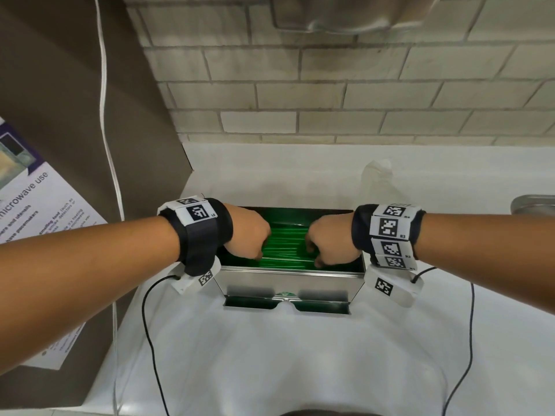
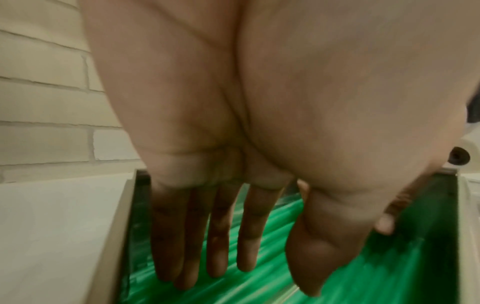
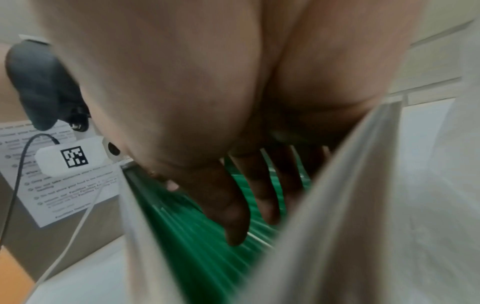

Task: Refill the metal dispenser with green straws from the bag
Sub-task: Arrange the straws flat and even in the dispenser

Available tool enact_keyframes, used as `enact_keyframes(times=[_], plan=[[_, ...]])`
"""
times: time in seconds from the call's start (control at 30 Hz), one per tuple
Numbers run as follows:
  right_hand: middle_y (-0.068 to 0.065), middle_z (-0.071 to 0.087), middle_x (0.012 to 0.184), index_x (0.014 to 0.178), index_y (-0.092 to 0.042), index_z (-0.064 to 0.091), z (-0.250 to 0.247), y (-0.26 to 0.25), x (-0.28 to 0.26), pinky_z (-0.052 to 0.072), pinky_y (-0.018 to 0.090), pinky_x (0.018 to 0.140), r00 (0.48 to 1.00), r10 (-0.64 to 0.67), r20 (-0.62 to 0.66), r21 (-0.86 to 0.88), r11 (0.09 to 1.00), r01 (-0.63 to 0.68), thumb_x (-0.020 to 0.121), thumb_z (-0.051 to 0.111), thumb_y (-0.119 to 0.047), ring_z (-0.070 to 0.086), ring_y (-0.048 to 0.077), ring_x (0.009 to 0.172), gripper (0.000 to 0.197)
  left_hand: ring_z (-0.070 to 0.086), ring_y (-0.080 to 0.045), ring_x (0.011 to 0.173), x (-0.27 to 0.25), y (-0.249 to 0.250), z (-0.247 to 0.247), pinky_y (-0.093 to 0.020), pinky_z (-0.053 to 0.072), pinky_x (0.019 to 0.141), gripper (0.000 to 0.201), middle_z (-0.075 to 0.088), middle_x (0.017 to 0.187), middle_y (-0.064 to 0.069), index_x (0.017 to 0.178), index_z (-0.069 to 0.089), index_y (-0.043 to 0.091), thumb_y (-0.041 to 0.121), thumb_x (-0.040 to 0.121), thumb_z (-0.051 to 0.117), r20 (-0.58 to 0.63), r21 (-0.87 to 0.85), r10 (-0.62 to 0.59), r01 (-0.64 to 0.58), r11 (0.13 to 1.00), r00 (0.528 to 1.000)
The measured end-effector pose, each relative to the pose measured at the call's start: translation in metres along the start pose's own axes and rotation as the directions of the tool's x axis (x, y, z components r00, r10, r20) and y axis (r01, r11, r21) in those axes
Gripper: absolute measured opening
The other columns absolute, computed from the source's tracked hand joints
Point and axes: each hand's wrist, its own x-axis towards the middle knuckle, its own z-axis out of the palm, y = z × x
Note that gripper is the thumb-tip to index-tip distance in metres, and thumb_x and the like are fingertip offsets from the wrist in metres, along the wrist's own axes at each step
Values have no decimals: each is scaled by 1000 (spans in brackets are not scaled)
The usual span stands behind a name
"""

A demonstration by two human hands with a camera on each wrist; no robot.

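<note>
The metal dispenser point(image 1: 288, 280) stands open-topped on the white counter, with a layer of green straws point(image 1: 285, 244) lying lengthwise inside. Both hands reach down into it. My left hand point(image 1: 261, 250) is at the left end; in the left wrist view its fingers point(image 2: 207, 236) are straight and rest on the green straws point(image 2: 272, 257). My right hand point(image 1: 312, 253) is at the right end, and the right wrist view shows its fingers point(image 3: 262, 195) stretched onto the straws point(image 3: 197, 236). A clear plastic bag point(image 1: 377, 175) lies behind the dispenser to the right, looking empty.
A brick wall point(image 1: 300, 85) rises behind the counter point(image 1: 270, 355). A brown panel with a paper notice point(image 1: 39, 211) and a white cable point(image 1: 105, 85) stands at the left. A metal object point(image 1: 534, 202) sits at the right edge. Black wrist cables trail over the counter.
</note>
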Motion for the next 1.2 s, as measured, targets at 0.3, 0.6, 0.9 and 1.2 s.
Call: enact_keyframes(times=[0.3,0.6,0.9,1.2], plan=[[9,67,123,127,-11,65,2,-6,-4,47,30,91,995,-71,63,30,997,69,100,44,-21,62,29,111,35,54,-18,92,-3,7,4,-24,40,77,31,62,102,5,127,63,20,23,100,48,78,-81,66,-60,995,995],[14,71,114,118,-3,69,-9,-1,-5,46,29,80,1000,-18,21,76,997,17,103,43,-27,58,23,88,39,52,-22,84,-10,5,-2,-34,50,81,37,68,105,-8,122,68,8,28,101,45,60,-1,4,-4,1000,998],[3,49,64,71,-5,59,-19,4,-13,40,28,70,999,13,-49,-13,1000,-14,102,44,-25,48,22,67,40,44,-19,60,-16,4,-11,-29,40,64,33,50,68,-4,74,57,10,25,101,48,-22,-2,-73,73,997,997],[13,66,107,118,-1,65,-18,-5,-15,38,26,77,993,31,116,-81,996,-22,105,40,-30,52,24,88,41,53,-22,86,-11,14,-15,-31,40,74,39,62,102,-6,122,66,7,35,103,46,90,80,-74,67,995,993]])
